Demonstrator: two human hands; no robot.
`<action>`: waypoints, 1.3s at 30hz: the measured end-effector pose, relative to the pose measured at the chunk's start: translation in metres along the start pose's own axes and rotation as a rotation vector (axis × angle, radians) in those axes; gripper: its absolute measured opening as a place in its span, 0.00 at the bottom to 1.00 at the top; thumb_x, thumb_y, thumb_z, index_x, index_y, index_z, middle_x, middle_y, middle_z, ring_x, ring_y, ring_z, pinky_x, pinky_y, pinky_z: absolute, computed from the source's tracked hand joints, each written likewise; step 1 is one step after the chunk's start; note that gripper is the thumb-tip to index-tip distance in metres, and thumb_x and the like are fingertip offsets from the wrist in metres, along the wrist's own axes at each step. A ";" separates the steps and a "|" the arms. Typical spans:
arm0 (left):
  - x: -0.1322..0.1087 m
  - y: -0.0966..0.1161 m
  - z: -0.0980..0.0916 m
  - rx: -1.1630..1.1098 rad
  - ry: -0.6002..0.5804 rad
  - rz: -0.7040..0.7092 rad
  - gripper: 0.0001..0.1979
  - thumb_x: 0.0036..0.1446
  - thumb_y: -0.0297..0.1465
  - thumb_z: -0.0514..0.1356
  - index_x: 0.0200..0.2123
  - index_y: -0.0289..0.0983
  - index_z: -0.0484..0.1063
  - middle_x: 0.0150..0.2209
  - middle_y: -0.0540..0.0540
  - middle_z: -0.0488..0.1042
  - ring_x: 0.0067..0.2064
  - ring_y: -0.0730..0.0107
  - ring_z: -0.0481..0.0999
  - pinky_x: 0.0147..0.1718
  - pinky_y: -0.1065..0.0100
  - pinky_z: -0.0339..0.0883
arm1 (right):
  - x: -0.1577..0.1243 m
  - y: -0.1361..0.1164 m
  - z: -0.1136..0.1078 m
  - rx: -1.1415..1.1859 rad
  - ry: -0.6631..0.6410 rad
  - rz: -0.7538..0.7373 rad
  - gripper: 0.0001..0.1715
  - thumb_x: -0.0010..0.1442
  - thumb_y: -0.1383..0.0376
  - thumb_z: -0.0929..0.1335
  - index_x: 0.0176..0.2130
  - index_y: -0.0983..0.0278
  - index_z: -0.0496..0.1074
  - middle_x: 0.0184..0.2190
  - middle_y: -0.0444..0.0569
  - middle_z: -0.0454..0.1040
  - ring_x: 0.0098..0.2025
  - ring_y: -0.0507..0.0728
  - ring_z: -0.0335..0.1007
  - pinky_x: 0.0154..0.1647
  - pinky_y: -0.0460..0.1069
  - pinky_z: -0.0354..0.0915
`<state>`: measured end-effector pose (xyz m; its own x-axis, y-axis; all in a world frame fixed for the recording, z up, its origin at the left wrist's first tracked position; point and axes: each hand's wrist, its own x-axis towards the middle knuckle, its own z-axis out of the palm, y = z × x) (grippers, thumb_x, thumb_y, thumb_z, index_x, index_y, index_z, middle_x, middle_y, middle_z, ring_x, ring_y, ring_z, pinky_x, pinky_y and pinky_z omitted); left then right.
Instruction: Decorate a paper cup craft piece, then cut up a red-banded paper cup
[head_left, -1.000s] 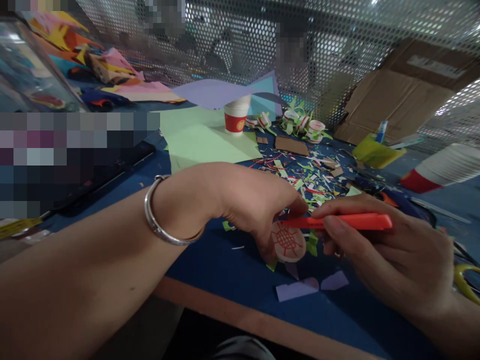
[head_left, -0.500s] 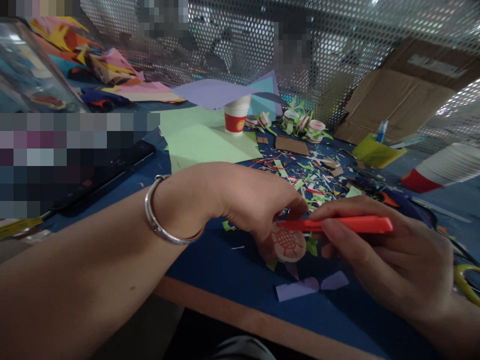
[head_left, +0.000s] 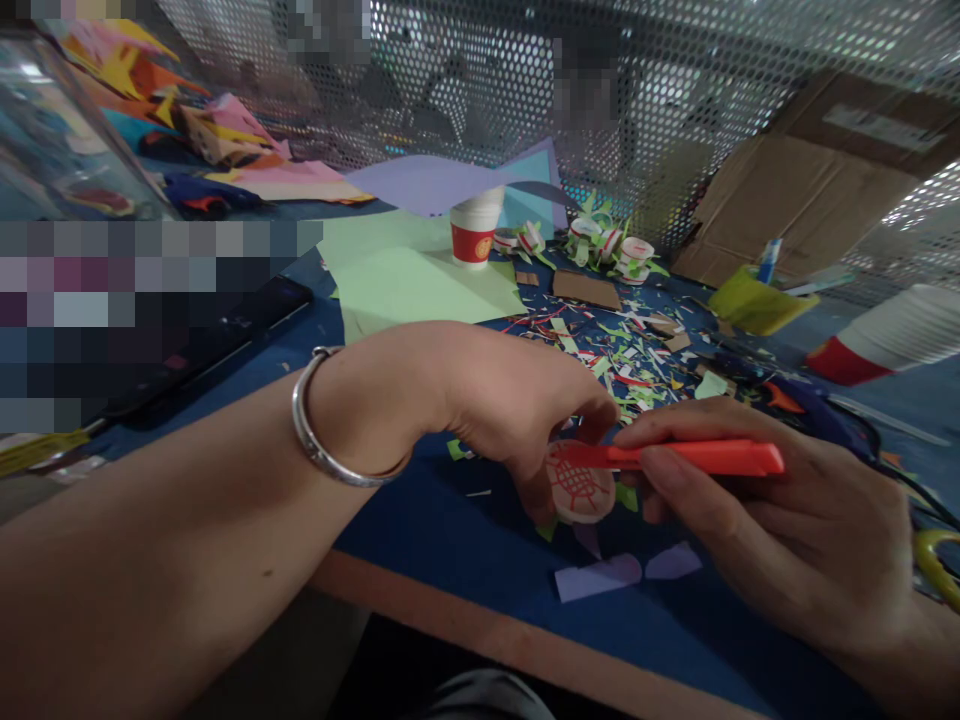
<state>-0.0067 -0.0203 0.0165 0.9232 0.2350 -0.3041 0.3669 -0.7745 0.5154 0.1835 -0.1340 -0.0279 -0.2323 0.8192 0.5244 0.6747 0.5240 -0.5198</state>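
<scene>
A cut-down paper cup base [head_left: 581, 492] shows its round pale bottom, marked with a red grid and short red rays. My left hand [head_left: 517, 410] is closed around its far and left side, fingers curled; a silver bangle circles the wrist. Between thumb and fingers of my right hand [head_left: 750, 510] is a red marker [head_left: 705, 458], its tip at the upper part of the drawn grid. Green paper bits poke out from under the cup base. Just below it on the blue table lie two purple paper pieces [head_left: 598, 578].
Paper scraps [head_left: 622, 360] litter the table beyond my hands. Green paper [head_left: 420, 290] lies behind, with a red-and-white cup [head_left: 472, 235] on it. Finished-looking cup pieces [head_left: 636, 255], stacked cups [head_left: 892, 335], a yellow holder [head_left: 761, 300] and yellow-handled scissors [head_left: 937, 560] stand around.
The marker tip has shifted slightly right and down across the cup base. My left hand still holds the base in nearly the same spot; the view has moved a little.
</scene>
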 end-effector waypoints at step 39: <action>-0.001 0.001 0.000 -0.031 0.009 0.008 0.28 0.46 0.36 0.73 0.51 0.38 0.74 0.42 0.51 0.80 0.38 0.67 0.77 0.31 0.71 0.63 | 0.002 0.001 -0.001 -0.014 0.001 -0.036 0.05 0.63 0.65 0.70 0.41 0.58 0.77 0.23 0.38 0.76 0.19 0.48 0.72 0.34 0.42 0.74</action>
<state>-0.0074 -0.0209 0.0173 0.9270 0.2348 -0.2925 0.3631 -0.7574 0.5427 0.1841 -0.1319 -0.0268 -0.2556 0.7998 0.5431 0.6758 0.5495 -0.4912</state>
